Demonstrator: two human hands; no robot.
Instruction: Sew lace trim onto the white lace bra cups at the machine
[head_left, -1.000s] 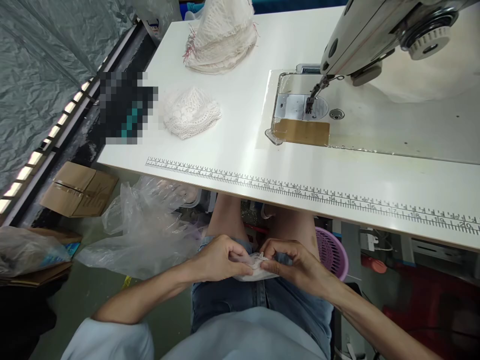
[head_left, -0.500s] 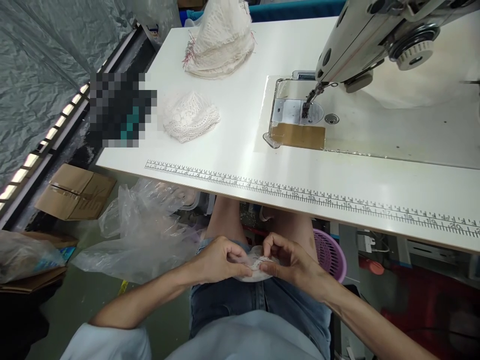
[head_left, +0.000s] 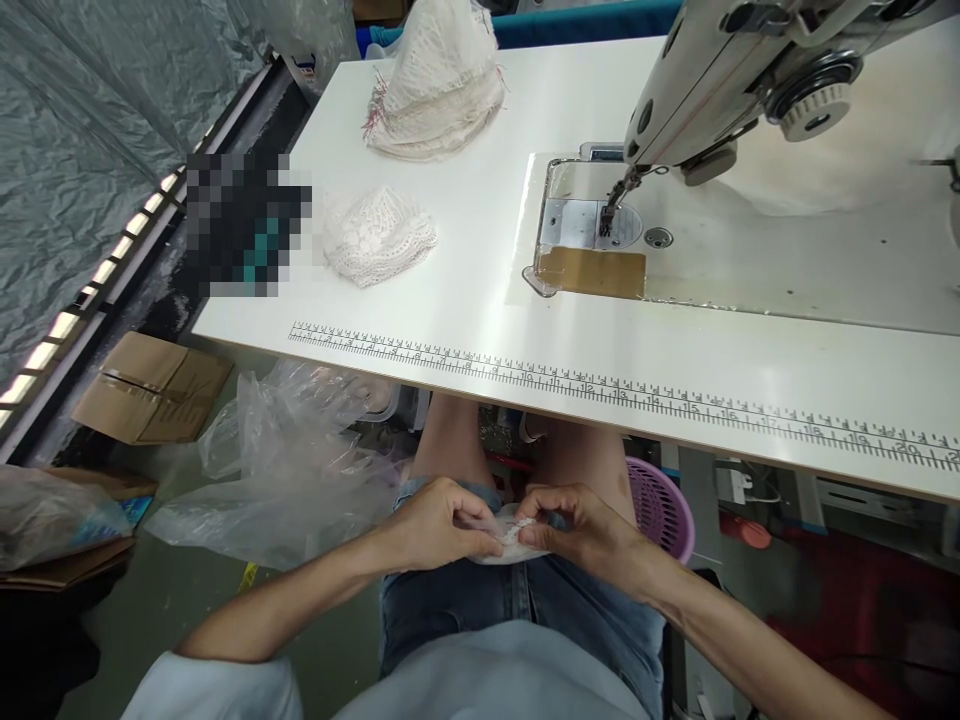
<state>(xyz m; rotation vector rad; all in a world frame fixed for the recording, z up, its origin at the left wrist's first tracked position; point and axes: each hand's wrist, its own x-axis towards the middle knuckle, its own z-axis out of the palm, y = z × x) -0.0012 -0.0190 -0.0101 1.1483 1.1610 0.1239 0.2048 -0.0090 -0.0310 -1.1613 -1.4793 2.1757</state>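
Note:
A small piece of white lace fabric [head_left: 511, 549] is held over my lap, stretched between both hands. My left hand [head_left: 448, 522] pinches its left side between thumb and fingers. On the other side, my right hand [head_left: 574, 522] grips the edge with thumb and forefinger, close to the left fingertips. Part of the fabric is hidden behind the fingers. On the table ahead lie a white lace cap-shaped piece [head_left: 381, 236] and, farther back, a taller stack of cream lace pieces [head_left: 439, 85] with reddish threads at its edge.
A sewing machine [head_left: 705, 100] stands at the right on the white table [head_left: 465, 300], which has a printed ruler [head_left: 585, 386] along its front edge. Below are clear plastic bags [head_left: 292, 480], a cardboard box [head_left: 154, 388] and a purple basket [head_left: 660, 510].
My right fingers have come down and closed on the fabric's edge; they were raised and more curled before. My left hand keeps its pinch almost in place. The view has shifted slightly.

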